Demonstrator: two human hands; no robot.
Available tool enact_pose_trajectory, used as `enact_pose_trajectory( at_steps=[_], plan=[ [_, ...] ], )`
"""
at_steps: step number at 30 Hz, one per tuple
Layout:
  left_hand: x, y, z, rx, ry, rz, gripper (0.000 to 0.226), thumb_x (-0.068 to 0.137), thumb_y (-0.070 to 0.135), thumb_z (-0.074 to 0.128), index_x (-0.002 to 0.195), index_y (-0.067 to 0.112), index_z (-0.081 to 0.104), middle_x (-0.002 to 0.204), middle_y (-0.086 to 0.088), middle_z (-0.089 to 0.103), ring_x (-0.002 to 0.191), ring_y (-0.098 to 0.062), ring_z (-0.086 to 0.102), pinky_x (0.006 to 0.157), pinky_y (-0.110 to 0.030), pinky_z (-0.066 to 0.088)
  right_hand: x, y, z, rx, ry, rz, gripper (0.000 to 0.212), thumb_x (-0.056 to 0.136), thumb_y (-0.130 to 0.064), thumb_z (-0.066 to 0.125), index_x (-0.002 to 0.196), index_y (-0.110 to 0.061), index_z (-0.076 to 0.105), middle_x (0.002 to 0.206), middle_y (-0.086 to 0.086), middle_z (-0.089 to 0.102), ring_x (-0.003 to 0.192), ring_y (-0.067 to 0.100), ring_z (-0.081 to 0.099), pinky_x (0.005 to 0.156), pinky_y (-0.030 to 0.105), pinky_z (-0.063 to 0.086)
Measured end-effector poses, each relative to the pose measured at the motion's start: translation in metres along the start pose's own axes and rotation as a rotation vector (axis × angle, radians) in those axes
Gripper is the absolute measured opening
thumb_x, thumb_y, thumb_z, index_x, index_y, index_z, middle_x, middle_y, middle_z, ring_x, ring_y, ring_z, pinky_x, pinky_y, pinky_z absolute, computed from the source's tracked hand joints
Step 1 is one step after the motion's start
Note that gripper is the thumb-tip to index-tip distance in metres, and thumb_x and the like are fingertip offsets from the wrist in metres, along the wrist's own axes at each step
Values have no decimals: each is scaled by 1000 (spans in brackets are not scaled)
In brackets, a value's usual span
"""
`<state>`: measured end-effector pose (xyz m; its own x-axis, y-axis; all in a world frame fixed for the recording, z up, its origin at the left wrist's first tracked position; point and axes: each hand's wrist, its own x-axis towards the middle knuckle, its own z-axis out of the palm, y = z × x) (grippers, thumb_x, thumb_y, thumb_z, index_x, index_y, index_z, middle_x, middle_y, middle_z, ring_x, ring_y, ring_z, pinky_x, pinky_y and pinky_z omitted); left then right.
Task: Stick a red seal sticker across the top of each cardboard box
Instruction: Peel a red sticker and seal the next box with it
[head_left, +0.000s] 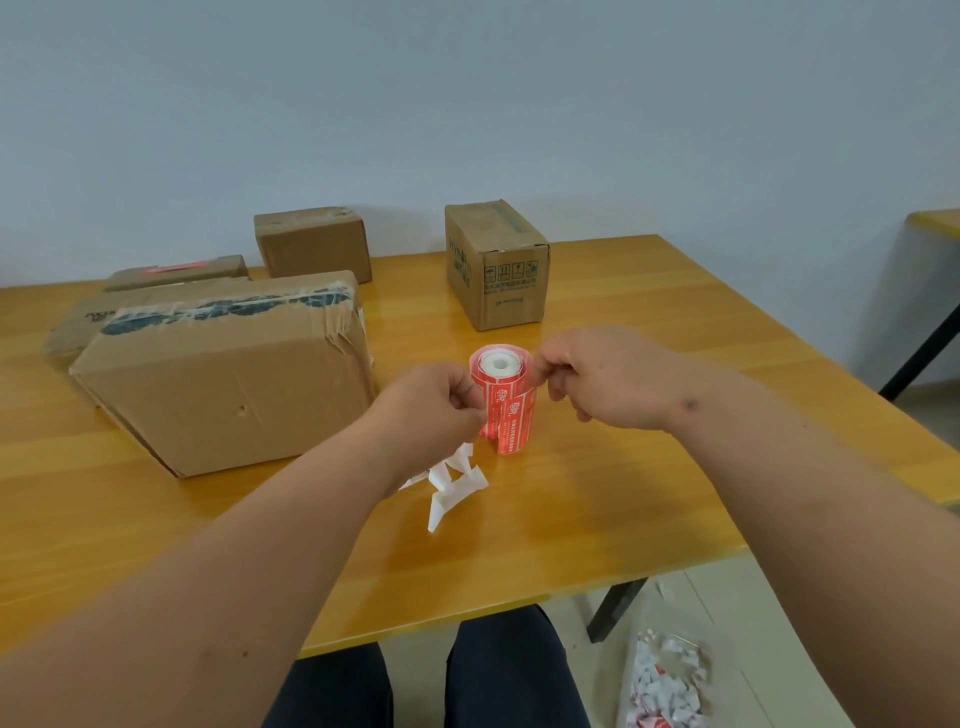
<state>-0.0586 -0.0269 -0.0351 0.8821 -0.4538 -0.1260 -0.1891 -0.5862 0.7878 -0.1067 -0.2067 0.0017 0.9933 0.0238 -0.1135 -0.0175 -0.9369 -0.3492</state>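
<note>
On the wooden table (597, 499) lie several cardboard boxes, the big box (223, 384) nearest on the left. In front of it, just above the tabletop, the left hand (436, 405) and right hand (597, 379) both pinch the red sticker roll (503, 400), fingers curled on its sides. The roll looks light; its stickers are probably thin, floppy and clingy, best lifted by a free corner. White backing strip (452, 483) trails below.
</note>
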Motion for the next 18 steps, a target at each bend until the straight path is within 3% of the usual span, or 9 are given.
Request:
enact_pose_trajectory(
  at_steps=[2, 4, 7, 10, 14, 18],
  plan=[
    [2, 1, 3, 53, 24, 26, 3, 94, 18, 59, 91, 19, 58, 79, -4, 72, 79, -19, 71, 69, -33, 56, 2, 1, 3, -48, 22, -42, 14, 96, -28, 54, 108, -24, 60, 85, -11, 57, 67, 1, 47, 55, 19, 32],
    [4, 2, 6, 113, 58, 48, 5, 96, 21, 55, 92, 20, 56, 75, -3, 72, 70, -16, 70, 67, -32, 57, 3, 2, 7, -95, 35, -71, 18, 93, -40, 58, 105, -27, 58, 75, -16, 48, 66, 1, 44, 54, 20, 28],
    [7, 4, 10, 182, 68, 46, 9, 96, 22, 56, 87, 24, 57, 72, 0, 69, 62, -11, 67, 55, -24, 50, 5, 3, 13, -145, 84, -98, 14, 93, -30, 59, 105, -23, 62, 71, -15, 45, 69, 8, 46, 54, 21, 31],
    [7, 6, 13, 225, 53, 54, 5, 93, 30, 60, 97, 27, 61, 77, 2, 66, 66, -13, 66, 57, -26, 52, 9, 2, 17, -186, 113, -75, 9, 92, -19, 57, 99, -19, 62, 84, -6, 55, 82, 18, 52, 62, 28, 36],
    [7, 8, 16, 280, 43, 97, 11, 90, 41, 61, 96, 32, 62, 65, 7, 59, 54, -8, 56, 50, -22, 41, 12, -2, 19, -161, 113, -91, 8, 92, -19, 56, 94, -22, 63, 102, 1, 50, 90, 22, 54, 70, 31, 42],
    [10, 9, 14, 270, 79, 118, 15, 93, 36, 60, 93, 24, 68, 61, 5, 54, 48, -7, 43, 47, -22, 33, 13, -7, 16, -96, 109, -113, 9, 92, -20, 59, 97, -21, 66, 109, 2, 46, 92, 22, 54, 72, 30, 43]
  ],
)
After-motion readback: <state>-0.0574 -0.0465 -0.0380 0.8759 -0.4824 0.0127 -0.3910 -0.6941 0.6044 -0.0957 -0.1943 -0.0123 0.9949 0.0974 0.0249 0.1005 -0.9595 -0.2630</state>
